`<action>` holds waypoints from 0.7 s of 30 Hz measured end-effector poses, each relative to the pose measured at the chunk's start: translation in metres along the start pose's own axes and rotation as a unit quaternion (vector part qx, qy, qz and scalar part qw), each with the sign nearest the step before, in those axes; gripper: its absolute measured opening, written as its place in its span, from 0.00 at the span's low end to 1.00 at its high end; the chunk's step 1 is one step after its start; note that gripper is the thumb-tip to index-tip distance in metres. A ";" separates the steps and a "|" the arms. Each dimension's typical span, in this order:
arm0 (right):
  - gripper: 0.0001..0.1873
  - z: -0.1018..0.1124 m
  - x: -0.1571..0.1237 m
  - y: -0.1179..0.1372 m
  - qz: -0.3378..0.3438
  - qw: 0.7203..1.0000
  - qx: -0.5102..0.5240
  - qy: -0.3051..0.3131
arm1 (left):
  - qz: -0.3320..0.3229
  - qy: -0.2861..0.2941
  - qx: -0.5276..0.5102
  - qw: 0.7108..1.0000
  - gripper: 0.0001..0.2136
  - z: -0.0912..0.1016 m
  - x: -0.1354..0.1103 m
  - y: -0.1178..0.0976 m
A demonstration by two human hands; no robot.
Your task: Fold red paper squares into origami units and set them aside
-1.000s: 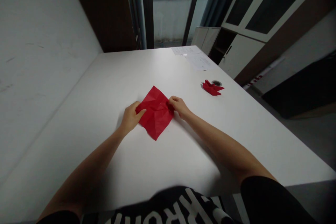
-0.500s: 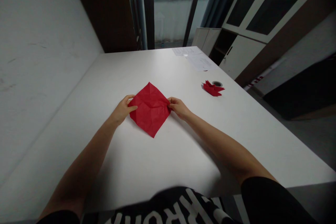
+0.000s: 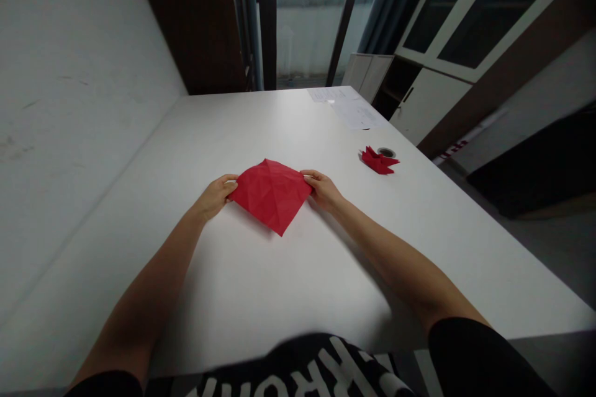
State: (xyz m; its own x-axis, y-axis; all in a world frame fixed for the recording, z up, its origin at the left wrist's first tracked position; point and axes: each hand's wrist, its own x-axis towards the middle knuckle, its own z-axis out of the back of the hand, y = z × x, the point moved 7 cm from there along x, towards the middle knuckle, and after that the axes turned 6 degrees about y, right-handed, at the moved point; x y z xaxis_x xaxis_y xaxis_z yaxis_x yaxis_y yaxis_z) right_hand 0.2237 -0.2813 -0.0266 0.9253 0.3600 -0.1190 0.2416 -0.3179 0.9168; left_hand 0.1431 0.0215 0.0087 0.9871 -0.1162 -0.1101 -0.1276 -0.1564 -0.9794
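A creased sheet of red paper [image 3: 274, 193] stretches between my two hands just above the table, bowed so that its middle bulges. My left hand [image 3: 218, 195] pinches its left corner between thumb and fingers. On the opposite side, my right hand [image 3: 325, 189] grips the right corner, its fingertips partly hidden by the paper. One corner points toward me, with a shadow beneath it on the tabletop.
The white table [image 3: 261, 298] runs along a wall on the left. A folded red paper piece [image 3: 378, 161] lies to the right beside a round grommet [image 3: 386, 152]. Printed sheets [image 3: 356, 113] rest at the far right edge.
The paper has gone from nearly flat to bowed, and its far corner looks lower. My right hand has shifted slightly right. Both hands keep hold of the side corners.
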 end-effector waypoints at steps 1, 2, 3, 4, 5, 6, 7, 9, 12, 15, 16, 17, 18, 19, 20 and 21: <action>0.20 -0.001 0.000 -0.001 -0.006 1.000 0.002 0.003 | -0.018 -0.011 -0.017 1.000 0.21 0.002 0.000 -0.003; 0.22 -0.004 0.000 -0.002 -0.011 1.000 0.002 0.009 | -0.035 -0.020 -0.035 0.999 0.23 0.004 0.000 -0.005; 0.22 -0.007 0.001 -0.002 -0.013 1.000 0.000 0.016 | -0.051 -0.028 -0.050 0.997 0.24 0.006 -0.001 -0.008; 0.23 -0.011 0.002 -0.003 -0.012 1.000 -0.005 0.022 | -0.064 -0.036 -0.055 0.996 0.24 0.009 -0.001 -0.010; 0.22 -0.015 0.003 -0.003 -0.007 0.999 -0.013 0.028 | -0.074 -0.047 -0.046 0.995 0.23 0.015 -0.002 -0.011; 0.20 -0.019 0.004 -0.002 0.003 0.999 -0.025 0.032 | -0.082 -0.062 -0.023 0.994 0.21 0.022 -0.004 -0.012; 0.19 -0.021 0.006 -0.001 0.010 0.998 -0.044 0.034 | -0.088 -0.079 0.018 0.993 0.17 0.031 -0.006 -0.013; 0.16 -0.018 0.009 0.005 0.033 0.993 -0.108 0.025 | -0.091 -0.123 0.130 0.980 0.14 0.054 -0.015 -0.016; 0.11 0.009 0.007 0.033 0.116 0.951 -0.285 -0.030 | -0.077 -0.221 0.265 0.935 0.13 0.103 -0.041 -0.022; 0.11 0.061 -0.004 0.074 0.189 0.838 -0.493 -0.137 | -0.023 -0.251 0.432 0.866 0.16 0.146 -0.072 -0.028; 0.11 0.081 -0.009 0.087 0.198 0.793 -0.549 -0.175 | 0.011 -0.241 0.485 0.841 0.17 0.159 -0.082 -0.027; 0.11 0.102 -0.014 0.098 0.195 0.751 -0.592 -0.218 | 0.035 -0.244 0.529 0.812 0.18 0.171 -0.092 -0.028; 0.12 0.122 -0.020 0.109 0.188 0.710 -0.623 -0.268 | 0.056 -0.251 0.569 0.781 0.19 0.183 -0.102 -0.029; 0.13 0.141 -0.025 0.116 0.177 0.676 -0.648 -0.303 | 0.091 -0.261 0.605 0.746 0.20 0.195 -0.112 -0.028; 0.14 0.156 -0.029 0.122 0.161 0.650 -0.666 -0.330 | 0.115 -0.256 0.641 0.715 0.21 0.203 -0.118 -0.028; 0.16 0.170 -0.032 0.125 0.143 0.631 -0.675 -0.353 | 0.114 -0.239 0.679 0.684 0.21 0.207 -0.121 -0.028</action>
State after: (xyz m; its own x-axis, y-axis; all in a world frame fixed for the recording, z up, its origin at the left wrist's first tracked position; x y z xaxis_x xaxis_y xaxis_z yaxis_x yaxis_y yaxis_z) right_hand 0.2735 -0.4816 0.0271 0.8891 -0.1750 0.4229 0.0064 0.9287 0.3709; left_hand 0.0473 0.2426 0.0146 0.9164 0.4002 -0.0110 -0.3974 0.9062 -0.1446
